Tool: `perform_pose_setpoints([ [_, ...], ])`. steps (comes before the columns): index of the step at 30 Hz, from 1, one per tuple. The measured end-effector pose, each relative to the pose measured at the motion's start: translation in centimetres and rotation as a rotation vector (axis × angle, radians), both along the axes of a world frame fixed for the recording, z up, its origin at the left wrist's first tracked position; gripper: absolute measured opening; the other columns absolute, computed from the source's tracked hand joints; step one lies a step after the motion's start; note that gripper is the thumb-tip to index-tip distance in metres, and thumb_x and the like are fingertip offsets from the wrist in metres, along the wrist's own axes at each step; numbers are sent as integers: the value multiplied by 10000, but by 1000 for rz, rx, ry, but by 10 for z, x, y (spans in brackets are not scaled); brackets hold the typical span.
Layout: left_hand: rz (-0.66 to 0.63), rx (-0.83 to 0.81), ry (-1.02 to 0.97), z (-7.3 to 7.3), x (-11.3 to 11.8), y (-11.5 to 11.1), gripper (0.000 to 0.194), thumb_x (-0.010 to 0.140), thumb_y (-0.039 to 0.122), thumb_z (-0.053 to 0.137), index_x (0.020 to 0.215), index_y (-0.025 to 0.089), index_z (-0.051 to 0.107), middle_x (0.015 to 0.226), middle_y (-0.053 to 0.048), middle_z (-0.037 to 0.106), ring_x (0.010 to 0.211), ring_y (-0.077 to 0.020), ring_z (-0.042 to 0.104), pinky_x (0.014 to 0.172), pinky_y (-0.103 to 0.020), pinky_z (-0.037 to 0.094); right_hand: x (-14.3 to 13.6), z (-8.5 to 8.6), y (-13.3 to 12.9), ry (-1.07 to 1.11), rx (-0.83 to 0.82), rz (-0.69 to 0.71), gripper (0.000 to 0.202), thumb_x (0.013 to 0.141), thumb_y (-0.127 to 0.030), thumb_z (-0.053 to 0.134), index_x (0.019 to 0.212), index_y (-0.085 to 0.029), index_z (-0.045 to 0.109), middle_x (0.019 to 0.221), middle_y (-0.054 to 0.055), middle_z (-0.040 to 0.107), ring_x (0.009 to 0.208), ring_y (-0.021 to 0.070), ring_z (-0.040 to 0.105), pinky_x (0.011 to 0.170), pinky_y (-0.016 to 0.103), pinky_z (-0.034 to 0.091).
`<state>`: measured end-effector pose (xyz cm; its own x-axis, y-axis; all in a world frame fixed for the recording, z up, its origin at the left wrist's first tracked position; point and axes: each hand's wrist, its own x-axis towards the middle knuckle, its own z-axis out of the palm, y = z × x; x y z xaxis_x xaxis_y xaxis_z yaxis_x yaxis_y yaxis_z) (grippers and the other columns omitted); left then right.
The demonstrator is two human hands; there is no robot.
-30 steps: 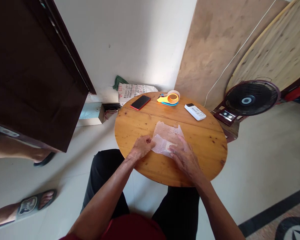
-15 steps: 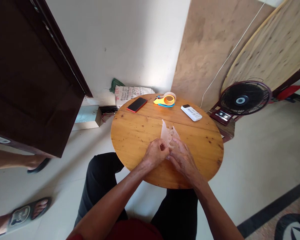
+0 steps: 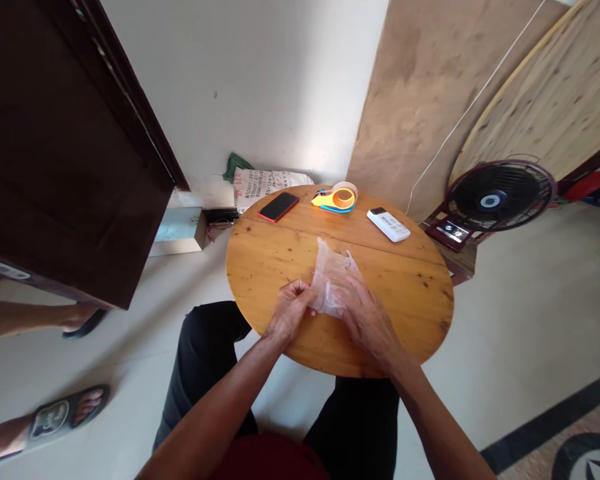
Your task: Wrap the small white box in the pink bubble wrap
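A thin, crumpled translucent plastic bag lies spread on the round wooden table. My left hand pinches its lower left edge between thumb and fingers. Over the bag's right side rests my right hand, its fingers apart and touching the plastic. Beyond the bag are a yellow and blue tape dispenser, a dark phone with a red edge and a white remote-like device.
A dark fan stands right of the table. Behind the table lies a printed sack against the wall. At left are a dark door, a box and another person's feet in slippers.
My hands have moved apart, the left one shifting left. The plastic bag is spread wider and flatter between them. The view has shifted slightly.
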<state>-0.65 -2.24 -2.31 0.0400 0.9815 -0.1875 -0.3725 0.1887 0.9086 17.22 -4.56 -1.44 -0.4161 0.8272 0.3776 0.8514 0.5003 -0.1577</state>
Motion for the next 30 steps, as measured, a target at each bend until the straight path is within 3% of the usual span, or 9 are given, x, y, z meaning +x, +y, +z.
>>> perform_pose_setpoints([
  [7,-9,110,140,3,2,0,184,655,212,583,542,156,449,650,29,579,512,-58,465,489,-190,358,-10,14,3,-114,-99,-4,339,856,-184,458,1165,-245,584,1354,136,437,1263,313,377,911,479,443],
  [12,-111,213,248,17,15,3,159,664,189,555,554,162,443,620,38,529,548,-67,466,523,-185,380,-9,19,5,-10,-120,40,280,831,-173,481,1073,-235,608,1344,103,457,1267,281,381,982,471,392],
  [15,-124,249,314,19,15,3,142,666,160,533,556,164,443,623,34,533,603,-82,502,574,-192,400,-5,12,5,109,-117,39,323,814,-224,522,1136,-221,548,1287,112,503,1239,271,418,971,456,403],
  [23,-181,562,719,19,19,1,118,724,134,511,612,166,496,753,-3,588,679,-106,527,649,-224,411,-4,-1,5,165,-155,-69,340,801,-203,496,1141,-193,493,1174,108,596,1262,286,408,934,457,387],
  [30,-345,674,1009,34,20,-3,102,678,106,503,631,170,567,787,-44,617,737,-161,572,700,-264,452,14,9,1,240,-193,-61,568,787,-270,541,1327,-198,379,1316,126,506,1224,274,455,979,458,392],
])
